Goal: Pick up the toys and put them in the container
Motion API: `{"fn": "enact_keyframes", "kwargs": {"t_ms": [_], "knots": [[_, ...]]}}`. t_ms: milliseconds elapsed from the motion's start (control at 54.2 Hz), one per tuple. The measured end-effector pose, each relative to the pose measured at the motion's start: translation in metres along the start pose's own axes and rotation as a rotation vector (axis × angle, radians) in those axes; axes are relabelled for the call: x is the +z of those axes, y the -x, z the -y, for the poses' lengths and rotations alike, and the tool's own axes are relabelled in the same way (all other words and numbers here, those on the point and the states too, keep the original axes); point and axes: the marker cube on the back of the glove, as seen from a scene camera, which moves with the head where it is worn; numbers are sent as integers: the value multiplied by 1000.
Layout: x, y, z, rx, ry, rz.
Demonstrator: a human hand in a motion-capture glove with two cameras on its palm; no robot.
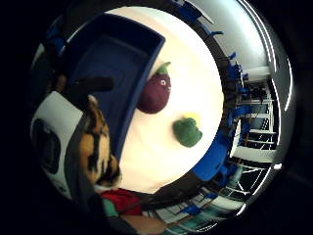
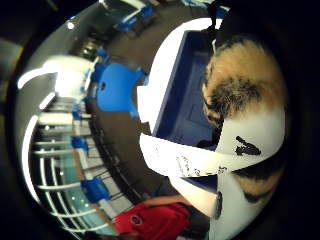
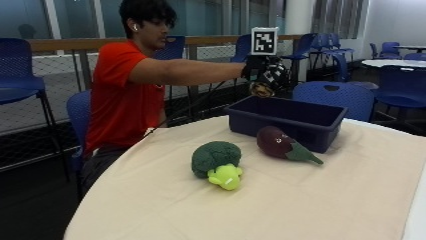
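Broccoli plush (image 3: 216,161) sits out on the open tablecloth (image 3: 279,210), well in from the edges, with its green stalk end facing the near side. To its right, the eggplant plush (image 3: 279,143) leans on the navy bin's (image 3: 286,121) front wall, stem pointing right along it. The gloved right hand (image 3: 267,75) is up over the bin's far rim, fingers curled around a striped orange-and-black plush (image 2: 245,85).

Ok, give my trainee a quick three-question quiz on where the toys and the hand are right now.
1. True or false: the eggplant toy lies inside the blue container.
2. What does the gloved right hand hold above the container? A) the broccoli toy B) an orange-and-black striped plush toy C) nothing
3. How many toys lie on the tablecloth?

Key
1. False: it lies on the cloth, against the container's outer wall.
2. B
3. Two: broccoli and eggplant.
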Motion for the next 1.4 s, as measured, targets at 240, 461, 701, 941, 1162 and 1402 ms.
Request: {"fn": "enact_keyframes", "kwargs": {"t_ms": [240, 461, 701, 941, 1162, 1402], "knots": [[10, 1, 7, 45, -78, 13], [9, -47, -19, 47, -2, 136], [29, -154, -63, 268, 1, 120], [68, -246, -119, 446, 100, 82], [107, -290, -145, 539, 165, 153], [158, -292, -146, 531, 289, 136]]}}
